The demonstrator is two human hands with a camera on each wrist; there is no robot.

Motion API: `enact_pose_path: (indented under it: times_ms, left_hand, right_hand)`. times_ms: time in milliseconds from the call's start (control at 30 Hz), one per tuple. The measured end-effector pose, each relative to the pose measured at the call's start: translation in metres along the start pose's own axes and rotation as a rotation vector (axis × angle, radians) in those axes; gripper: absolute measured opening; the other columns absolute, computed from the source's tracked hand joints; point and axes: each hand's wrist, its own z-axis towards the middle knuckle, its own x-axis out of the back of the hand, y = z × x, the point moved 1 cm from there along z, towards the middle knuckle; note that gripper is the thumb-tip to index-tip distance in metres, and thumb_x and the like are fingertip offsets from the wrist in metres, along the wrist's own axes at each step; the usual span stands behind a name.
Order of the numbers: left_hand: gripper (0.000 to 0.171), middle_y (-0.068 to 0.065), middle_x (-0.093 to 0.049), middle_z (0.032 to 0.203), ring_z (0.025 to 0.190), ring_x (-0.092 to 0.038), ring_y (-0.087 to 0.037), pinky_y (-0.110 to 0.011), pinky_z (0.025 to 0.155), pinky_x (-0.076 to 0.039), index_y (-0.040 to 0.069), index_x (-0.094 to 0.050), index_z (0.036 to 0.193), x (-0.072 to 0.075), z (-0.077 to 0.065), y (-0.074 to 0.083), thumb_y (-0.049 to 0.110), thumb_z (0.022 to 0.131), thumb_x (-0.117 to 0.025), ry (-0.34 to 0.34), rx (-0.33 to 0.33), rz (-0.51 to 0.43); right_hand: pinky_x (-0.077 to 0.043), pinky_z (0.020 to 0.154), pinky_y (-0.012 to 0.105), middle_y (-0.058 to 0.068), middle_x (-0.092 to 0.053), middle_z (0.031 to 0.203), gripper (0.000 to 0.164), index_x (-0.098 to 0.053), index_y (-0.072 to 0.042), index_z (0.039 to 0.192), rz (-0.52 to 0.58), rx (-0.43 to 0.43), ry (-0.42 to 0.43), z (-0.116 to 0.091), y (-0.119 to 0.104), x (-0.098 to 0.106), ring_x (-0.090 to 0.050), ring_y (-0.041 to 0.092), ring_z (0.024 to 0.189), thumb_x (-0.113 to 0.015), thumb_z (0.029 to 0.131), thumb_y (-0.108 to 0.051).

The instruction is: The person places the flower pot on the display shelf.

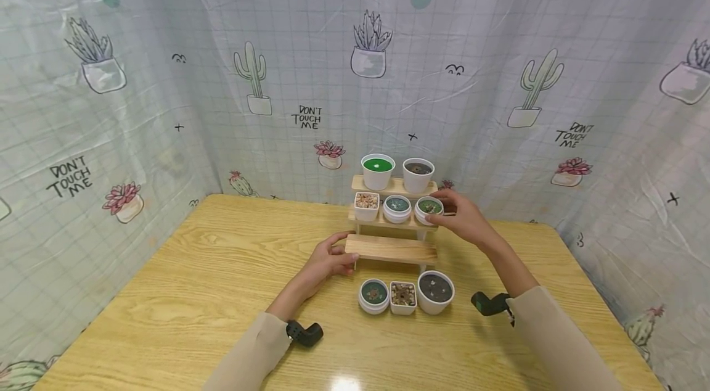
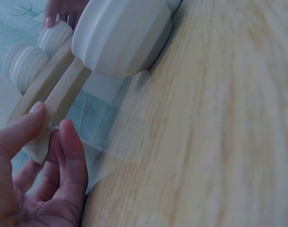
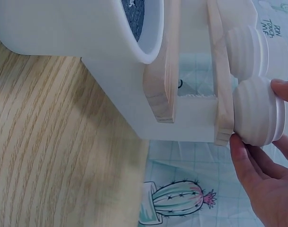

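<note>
A three-step wooden stand (image 1: 391,249) with white side supports stands in the middle of the table. My left hand (image 1: 328,260) grips the left end of its lowest step, thumb on top and fingers beneath, as the left wrist view (image 2: 49,175) shows. At the right end of the middle step, my right hand (image 1: 465,218) holds a round white pot (image 1: 429,210) with a green top; in the right wrist view the pot (image 3: 257,111) rests against the step. Beside it on that step are a round pot (image 1: 397,209) with a blue-grey top and a square pot (image 1: 367,206) of pebbles.
On the top step sit a green-topped pot (image 1: 378,172) and a dark-topped pot (image 1: 418,175). Before the stand, a round pot (image 1: 374,296), a square pebble pot (image 1: 402,298) and a larger dark-topped pot (image 1: 435,292) stand on the table (image 1: 222,274). A printed curtain (image 1: 310,70) hangs behind.
</note>
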Motion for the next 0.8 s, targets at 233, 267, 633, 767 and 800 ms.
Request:
enact_pose_path:
  times_ms: [233, 267, 633, 767, 800]
  left_hand:
    - [0.075, -0.004, -0.066, 0.092, 0.076, -0.068, -0.014, -0.033, 0.077, -0.066, 0.01, -0.037, 0.158, -0.0002, 0.0005, 0.0011, 0.008, 0.094, -0.075, -0.006, -0.007, -0.002]
    - [0.075, -0.004, -0.066, 0.092, 0.076, -0.068, -0.014, -0.033, 0.077, -0.066, 0.01, -0.036, 0.158, -0.0002, 0.0004, 0.0011, 0.008, 0.094, -0.074, -0.008, -0.007, -0.002]
    - [0.075, -0.004, -0.066, 0.093, 0.076, -0.069, -0.014, -0.032, 0.077, -0.066, 0.011, -0.036, 0.159, 0.0, 0.0013, 0.0005, 0.008, 0.094, -0.074, -0.001, -0.002, 0.003]
    - [0.075, -0.004, -0.066, 0.093, 0.078, -0.069, -0.014, -0.033, 0.078, -0.066, 0.011, -0.036, 0.159, 0.0, 0.0015, 0.0005, 0.009, 0.094, -0.075, 0.0, 0.0, 0.005]
    - [0.075, -0.005, -0.066, 0.094, 0.078, -0.069, -0.014, -0.033, 0.078, -0.066, 0.011, -0.036, 0.159, 0.0001, 0.0015, 0.0006, 0.009, 0.094, -0.075, 0.0, 0.0, 0.005]
  right_hand:
    - [-0.056, 0.101, 0.049, 0.026, -0.061, 0.135, 0.058, -0.053, 0.0, 0.142, -0.023, -0.005, 0.016, 0.0015, 0.0013, -0.0024, -0.062, 0.042, 0.124, -0.075, 0.094, -0.024]
    - [-0.056, 0.101, 0.05, 0.026, -0.061, 0.135, 0.058, -0.053, 0.0, 0.142, -0.026, -0.009, 0.018, 0.0017, 0.0016, -0.0027, -0.062, 0.042, 0.124, -0.075, 0.094, -0.024]
    - [-0.055, 0.098, 0.046, 0.028, -0.06, 0.135, 0.059, -0.05, 0.002, 0.141, -0.032, -0.04, 0.006, 0.0038, 0.0007, -0.0036, -0.06, 0.043, 0.126, -0.074, 0.095, -0.025]
    - [-0.056, 0.099, 0.048, 0.028, -0.059, 0.135, 0.061, -0.048, 0.002, 0.142, -0.043, -0.041, 0.001, 0.0035, 0.0001, -0.003, -0.06, 0.044, 0.126, -0.074, 0.095, -0.025]
    - [-0.056, 0.1, 0.049, 0.028, -0.059, 0.136, 0.061, -0.048, 0.002, 0.142, -0.047, -0.043, 0.002, 0.0033, 0.0002, -0.003, -0.06, 0.044, 0.127, -0.074, 0.094, -0.026]
